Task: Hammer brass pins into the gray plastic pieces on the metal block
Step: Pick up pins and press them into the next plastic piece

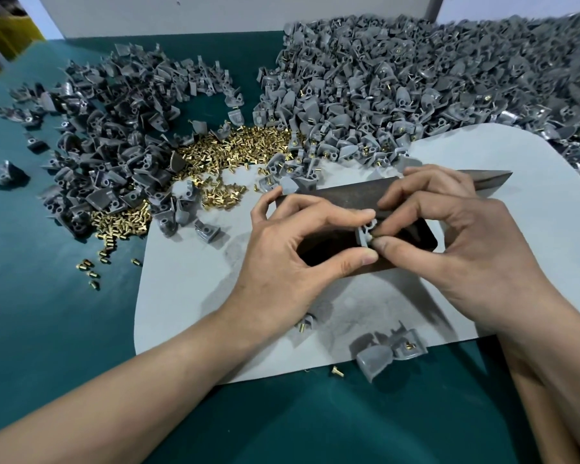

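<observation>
My left hand (293, 249) pinches a small gray plastic piece (365, 232) between thumb and fingertips, just above the dark metal block (419, 237). My right hand (456, 249) pinches a brass pin (373, 236) against that piece's side. A dark metal bar (349, 192), perhaps the hammer, lies behind the block and runs right to a pointed end. Loose brass pins (235, 152) lie heaped ahead of my hands.
A pale mat (188, 289) covers the green table (47, 313). Gray pieces without pins (108, 152) pile at the left; a big heap of pinned pieces (416, 78) fills the back right. A few pinned pieces (387, 351) lie near the mat's front edge.
</observation>
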`<state>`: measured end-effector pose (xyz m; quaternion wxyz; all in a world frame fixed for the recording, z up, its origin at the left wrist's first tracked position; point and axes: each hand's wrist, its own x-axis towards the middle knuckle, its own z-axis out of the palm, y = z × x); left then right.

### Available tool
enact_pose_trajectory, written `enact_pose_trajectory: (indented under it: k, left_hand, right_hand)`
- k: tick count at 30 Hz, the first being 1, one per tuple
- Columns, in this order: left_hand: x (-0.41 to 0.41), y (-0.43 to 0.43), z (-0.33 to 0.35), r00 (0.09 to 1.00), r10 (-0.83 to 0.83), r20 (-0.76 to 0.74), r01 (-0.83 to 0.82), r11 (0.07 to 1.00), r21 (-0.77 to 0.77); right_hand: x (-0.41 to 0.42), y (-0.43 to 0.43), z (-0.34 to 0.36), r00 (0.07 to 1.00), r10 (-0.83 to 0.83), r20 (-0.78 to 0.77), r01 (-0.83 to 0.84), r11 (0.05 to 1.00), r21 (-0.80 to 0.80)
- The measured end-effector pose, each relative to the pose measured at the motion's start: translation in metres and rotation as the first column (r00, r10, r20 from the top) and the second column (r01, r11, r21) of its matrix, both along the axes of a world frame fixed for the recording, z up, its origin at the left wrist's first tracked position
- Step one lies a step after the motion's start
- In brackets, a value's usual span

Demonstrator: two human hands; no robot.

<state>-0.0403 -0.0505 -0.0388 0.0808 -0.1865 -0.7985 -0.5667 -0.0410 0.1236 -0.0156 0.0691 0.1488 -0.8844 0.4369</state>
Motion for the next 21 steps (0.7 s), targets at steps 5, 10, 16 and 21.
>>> enact_pose_trajectory:
  k: [5,10,16,21]
  left_hand:
    - [0.0,0.0,-0.002,0.998,0.055,-0.019,-0.055,0.998,-0.004]
    - [0.002,0.0,-0.002,0.998,0.061,-0.006,-0.061,0.998,0.021]
    - [0.0,-0.001,-0.004,0.996,0.079,-0.031,-0.078,0.997,0.019]
    - [0.0,-0.001,-0.006,0.996,0.078,-0.042,-0.077,0.997,0.019]
  right_hand:
    - [-0.001,0.008,0.001,0.999,-0.022,0.028,0.025,0.991,-0.13]
    - [0.001,0.009,0.0,0.998,-0.047,0.039,0.052,0.989,-0.136]
    - [0.005,0.001,-0.005,1.0,0.004,0.003,-0.004,1.0,0.03]
    - [0.006,0.001,-0.007,0.999,-0.028,-0.038,0.031,0.997,0.067]
